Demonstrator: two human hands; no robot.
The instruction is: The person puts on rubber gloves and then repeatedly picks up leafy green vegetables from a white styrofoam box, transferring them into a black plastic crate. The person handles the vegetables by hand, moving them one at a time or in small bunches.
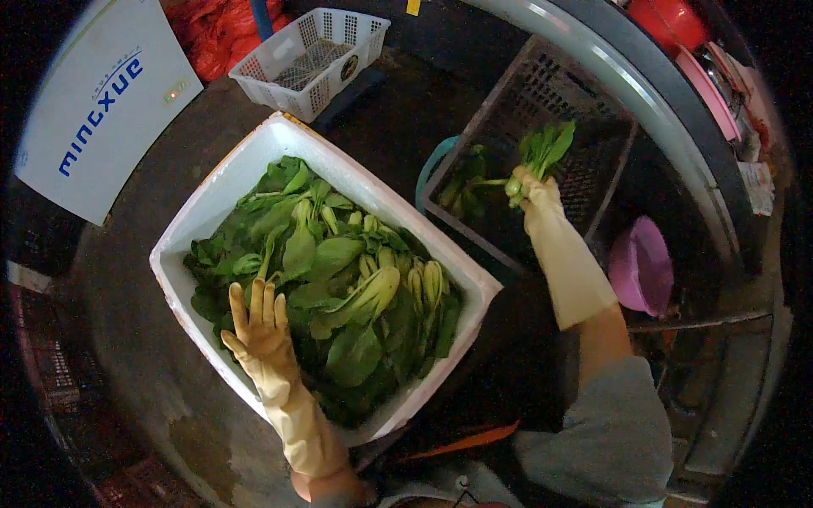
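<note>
Leafy green bok choy (346, 254) fills much of a white foam box (394, 200) before me. My left hand (263, 355), in a cream rubber glove, is spread over the box's left side with its fingers apart and holds nothing. To the right, my gloved right hand (537, 190) grips a small bunch of bok choy (546, 149) by its pale stem end, leaves pointing up and away. It is over a dark plastic crate (486, 120), where more bok choy (467, 184) lies in the near left corner.
Beyond the foam box stands a white plastic basket (311, 105). A purple basin (641, 267) is at the right, near a curved metal edge (660, 108). A white appliance or box (108, 108) stands at the upper left, beside red plastic bags (219, 38).
</note>
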